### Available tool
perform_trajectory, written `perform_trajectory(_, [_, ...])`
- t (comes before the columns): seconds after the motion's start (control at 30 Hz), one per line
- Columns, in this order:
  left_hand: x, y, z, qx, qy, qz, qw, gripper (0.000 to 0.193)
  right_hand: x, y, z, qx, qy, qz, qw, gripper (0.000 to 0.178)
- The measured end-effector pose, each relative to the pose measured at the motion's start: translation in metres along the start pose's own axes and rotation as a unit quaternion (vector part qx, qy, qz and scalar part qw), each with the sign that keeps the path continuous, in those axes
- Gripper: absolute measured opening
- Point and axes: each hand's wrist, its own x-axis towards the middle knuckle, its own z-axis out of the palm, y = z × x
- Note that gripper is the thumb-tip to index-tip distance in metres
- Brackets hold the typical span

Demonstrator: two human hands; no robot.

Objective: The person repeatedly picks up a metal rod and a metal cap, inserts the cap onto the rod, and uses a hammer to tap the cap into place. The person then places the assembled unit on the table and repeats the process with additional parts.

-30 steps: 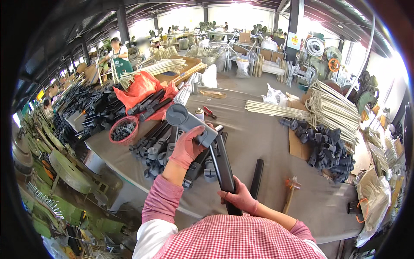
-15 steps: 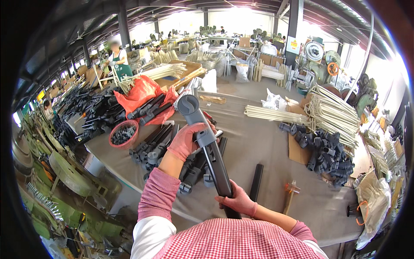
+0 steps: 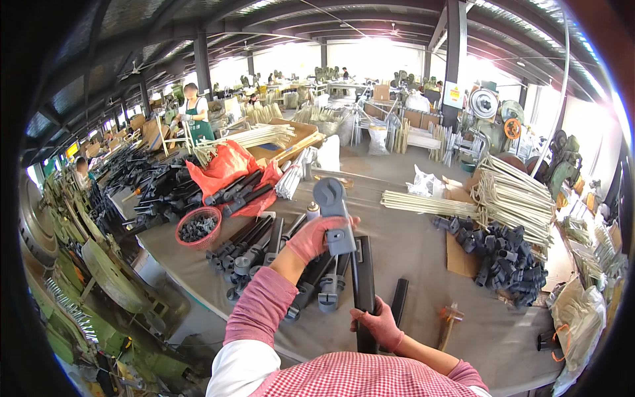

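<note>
My left hand point(image 3: 314, 239), in a pink glove, is closed around a grey plastic fitting point(image 3: 329, 193) with a round, disc-like head. A long black tube point(image 3: 363, 284) runs down from the fitting toward my body. Lower down, my right hand point(image 3: 382, 325), also gloved in pink, grips that tube, its fingers partly hidden. Beneath and left of my hands lie several black tubes with grey end fittings point(image 3: 329, 293) on the covered table. Another short black tube point(image 3: 399, 301) rests just right of my right hand.
The grey-brown table point(image 3: 413, 251) bears a red basket of small dark parts point(image 3: 198, 228), an orange-red sheet point(image 3: 225, 167), a hammer-like tool point(image 3: 450, 319), a heap of dark fittings point(image 3: 506, 261) and pale rods point(image 3: 426, 202). Green machinery point(image 3: 109, 271) stands left; a person point(image 3: 195, 116) stands far left.
The tube has swung more upright, and its fitting end has moved right with my left hand. The fitting's round head is turned differently. My view has tilted up slightly. Both hands keep their hold.
</note>
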Motion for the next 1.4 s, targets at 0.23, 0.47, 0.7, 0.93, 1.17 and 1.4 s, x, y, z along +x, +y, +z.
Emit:
perform_trajectory(0.23, [-0.009, -0.042, 0.003, -0.083, -0.079, -0.059, 0.992, 0.031, -0.005, 0.004, -0.002, 0.01, -0.027, 0.04, 0.999, 0.032])
perform_trajectory(0.47, [-0.012, -0.065, 0.003, -0.214, -0.009, -0.016, 0.977, 0.03, -0.01, 0.017, -0.01, 0.069, -0.04, 0.164, 0.983, 0.03])
perform_trajectory(0.7, [0.023, 0.047, 0.031, 0.03, -0.012, 0.122, 0.992, 0.031, -0.005, 0.051, -0.032, 0.129, 0.013, 0.122, 0.984, 0.024])
perform_trajectory(0.93, [-0.031, -0.101, 0.003, 0.192, -0.152, -0.159, 0.956, 0.034, 0.026, 0.041, -0.089, 0.281, 0.184, 0.067, 0.94, 0.011])
perform_trajectory(1.17, [-0.049, -0.222, -0.003, 0.094, -0.175, -0.324, 0.925, 0.04, 0.008, 0.053, -0.14, 0.268, 0.141, -0.031, 0.953, 0.012])
perform_trajectory(1.4, [-0.061, -0.214, 0.006, 0.239, -0.205, -0.338, 0.887, 0.045, -0.02, 0.047, -0.305, 0.187, 0.418, -0.193, 0.868, 0.02])
